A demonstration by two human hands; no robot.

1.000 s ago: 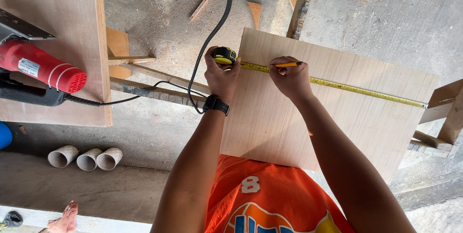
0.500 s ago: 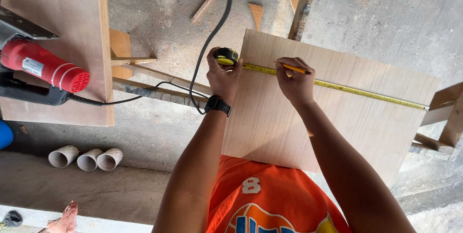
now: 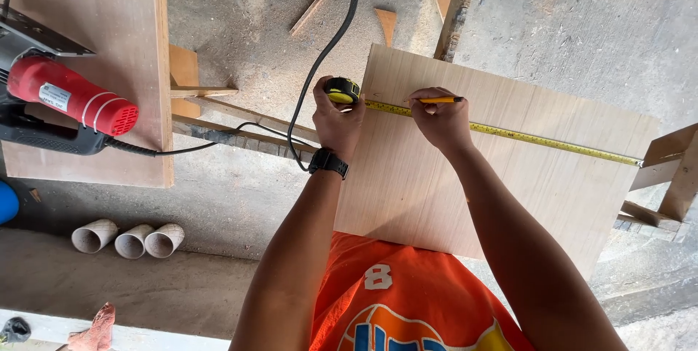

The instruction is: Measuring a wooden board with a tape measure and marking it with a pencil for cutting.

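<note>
The left hand point(image 3: 336, 120) is wrapped around a yellow and black tape measure point(image 3: 342, 91), fingers closed on its case, holding it just off the left edge of a pale plywood board point(image 3: 494, 176). A black watch point(image 3: 328, 162) sits on that wrist. From the case the yellow tape blade point(image 3: 538, 139) runs rightward across the far part of the board, lying flat on the wood, and its end reaches the board's right edge. The right hand point(image 3: 438, 120) rests on the board just right of the case, fingers pinched shut on a yellow pencil point(image 3: 440, 99), which lies nearly level at the far side of the blade; the pencil's tip cannot be made out. The board lies in front of the person, its near edge over an orange shirt point(image 3: 392, 300). To the left, a red power saw point(image 3: 62, 104) sits on another wooden panel point(image 3: 109, 38), and its black cord point(image 3: 320, 53) trails over the dusty concrete floor point(image 3: 240, 46) toward the far side. Three short white pipe pieces point(image 3: 131, 239) lie side by side on the floor at near left. Wood offcuts point(image 3: 313, 6) are scattered on the far floor.
</note>
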